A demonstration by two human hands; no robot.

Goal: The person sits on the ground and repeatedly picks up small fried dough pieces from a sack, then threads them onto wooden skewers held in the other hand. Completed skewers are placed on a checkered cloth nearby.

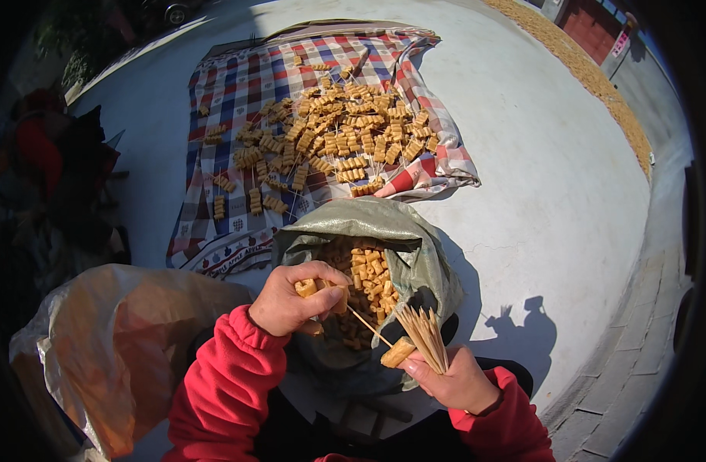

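My left hand (301, 297) holds several short tube-shaped golden food pieces (305, 287) above the mouth of a grey-green woven sack (353, 216). A thin wooden skewer (369, 324) runs from between those fingers down to one more tube piece (398, 352) at my right hand. My right hand (451, 378) grips that piece and a fanned bundle of wooden skewers (425, 335), points up. Loose tube pieces (370, 271) lie inside the sack. Beyond it, many skewered rows of the pieces (341, 124) are heaped on a checked cloth (214, 161).
A translucent plastic bag with orange contents (128, 341) stands at the left. Behind it, at the far left, is a person (47, 150) in dark and red clothing. A strip of yellow grain-like material (589, 69) runs along the wall at the right.
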